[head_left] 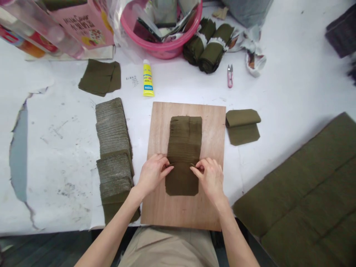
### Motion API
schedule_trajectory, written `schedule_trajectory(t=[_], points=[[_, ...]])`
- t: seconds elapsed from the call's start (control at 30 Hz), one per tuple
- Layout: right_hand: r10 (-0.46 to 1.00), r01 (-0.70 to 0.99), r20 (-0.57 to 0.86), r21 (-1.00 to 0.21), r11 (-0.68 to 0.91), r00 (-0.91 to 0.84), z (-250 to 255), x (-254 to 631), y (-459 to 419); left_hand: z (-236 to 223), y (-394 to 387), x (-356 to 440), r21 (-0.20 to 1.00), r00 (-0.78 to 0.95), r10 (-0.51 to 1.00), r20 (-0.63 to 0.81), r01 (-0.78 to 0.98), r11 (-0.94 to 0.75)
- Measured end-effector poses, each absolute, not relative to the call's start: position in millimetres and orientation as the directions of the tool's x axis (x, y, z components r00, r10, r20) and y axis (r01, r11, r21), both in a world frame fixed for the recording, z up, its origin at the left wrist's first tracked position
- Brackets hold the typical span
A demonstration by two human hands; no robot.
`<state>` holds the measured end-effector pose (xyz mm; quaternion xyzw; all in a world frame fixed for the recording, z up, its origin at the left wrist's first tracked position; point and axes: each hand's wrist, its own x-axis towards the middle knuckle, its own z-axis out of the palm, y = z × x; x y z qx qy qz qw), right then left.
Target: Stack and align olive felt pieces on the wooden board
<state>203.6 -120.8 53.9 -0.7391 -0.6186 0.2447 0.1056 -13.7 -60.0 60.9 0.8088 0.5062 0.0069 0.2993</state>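
A fanned stack of olive-green fabric pieces [184, 137] lies on a wooden board [183, 213] in front of me. My left hand [155, 170] pinches the left edge of a fabric piece partway down the stack. On the opposite edge, my right hand [210, 174] pinches the same layer between thumb and finger. Below my fingertips, the front piece lies flat with its two lower corners cut off. Just right of the board rests a folded fabric piece [243, 128]. A longer overlapping row of fabric pieces [112, 137] stretches along the left side, its upper edges greyish.
Behind the board lie a yellow tube [148, 79] and pink thread snips [230, 76]. A pink basin [164, 47] of odds and ends stands near tied fabric rolls [214, 50]. Loose fabric pieces [100, 78] lie back left; large olive cloth [308, 193] covers the right. The table covering is torn at left.
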Motion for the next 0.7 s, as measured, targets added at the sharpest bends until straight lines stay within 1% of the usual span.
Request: schedule_trajectory(t=[0.13,0.27,0.4,0.7], points=[[0.953,0.849,-0.268,-0.461,-0.259,0.145,58.8,201.4,-118.1,60.4,-61.0,-13.3,0.489,0.478,0.829,-0.291,0.819,-0.301],[0.947,0.852,-0.292,-0.454,-0.263,0.136,63.4,199.8,-116.3,61.9,-60.3,-11.6,0.484,0.471,0.828,-0.305,0.825,-0.291],[0.936,0.833,-0.321,-0.472,-0.287,0.141,62.8,199.7,-116.3,61.7,-61.1,-10.7,0.475,0.460,0.832,-0.310,0.833,-0.283],[0.928,0.829,-0.328,-0.457,-0.321,0.178,62.6,196.7,-115.7,55.8,-63.1,-11.2,0.477,0.439,0.843,-0.312,0.839,-0.260]])
